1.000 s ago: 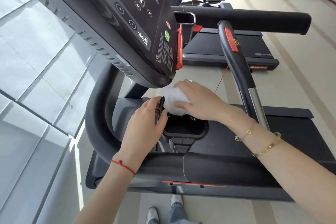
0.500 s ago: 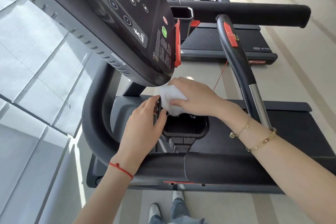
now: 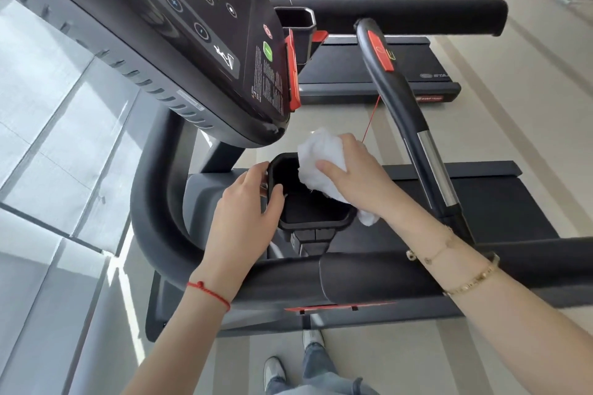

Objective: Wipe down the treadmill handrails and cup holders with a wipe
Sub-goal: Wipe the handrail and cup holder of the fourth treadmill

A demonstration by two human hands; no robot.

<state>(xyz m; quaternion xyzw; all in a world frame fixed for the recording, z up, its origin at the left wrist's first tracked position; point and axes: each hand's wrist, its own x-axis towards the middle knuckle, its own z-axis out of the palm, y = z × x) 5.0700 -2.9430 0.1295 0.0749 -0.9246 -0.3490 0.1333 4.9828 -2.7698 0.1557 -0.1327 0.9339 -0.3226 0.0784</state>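
One white wipe (image 3: 321, 160), crumpled into a wad, sits at the far right rim of the near cup holder (image 3: 313, 216), a black tub below the console (image 3: 179, 29). The right hand (image 3: 356, 179) grips the wipe, fingers curled over it and thumb laid across its near side, with a loose corner hanging out under the wrist. The left hand (image 3: 244, 212) holds the cup holder's left wall, thumb hooked on the rim and fingers curled round the outside. A second cup holder (image 3: 296, 21) shows farther off, past the console's right edge. Two padded handrails are in view: the near handrail (image 3: 378, 272) runs under both forearms and the far handrail (image 3: 401, 14) lies across the top. One curved grip bar (image 3: 401, 99) with a red tab rises between them. Two shoes (image 3: 276, 372) stand on the floor below.
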